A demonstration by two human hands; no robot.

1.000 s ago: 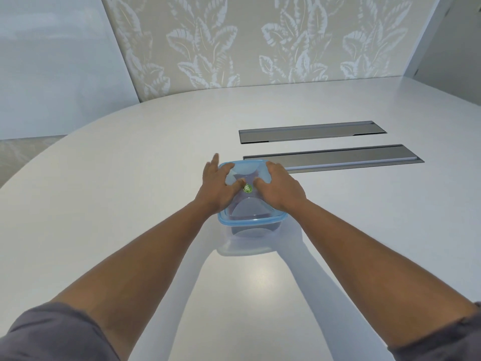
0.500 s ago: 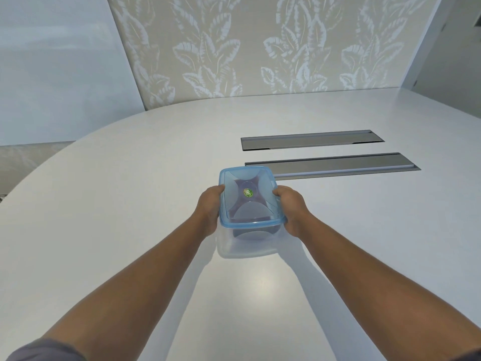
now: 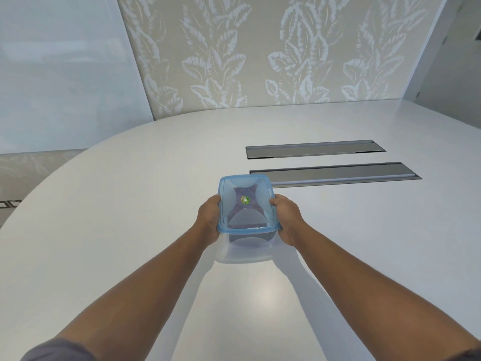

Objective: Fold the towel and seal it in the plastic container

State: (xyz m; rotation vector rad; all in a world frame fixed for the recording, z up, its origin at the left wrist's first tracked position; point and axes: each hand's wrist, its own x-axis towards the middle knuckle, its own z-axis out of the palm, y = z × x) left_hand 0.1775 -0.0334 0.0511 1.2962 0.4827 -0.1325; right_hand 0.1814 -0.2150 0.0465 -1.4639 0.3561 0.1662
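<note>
both hands (image 3: 208, 217) (image 3: 287, 220) grip the lidded plastic container (image 3: 246, 204) on table (image 3: 130, 204).

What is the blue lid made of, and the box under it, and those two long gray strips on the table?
Lid: looks like see-through blue plastic, glossy; the dark towel shows through it. Box: cloudy clear plastic, probably; the table shows through its wall. Strips: seem to be brushed metal, gray with a dull shine, set flush into the table, which looks smooth and white.
</note>
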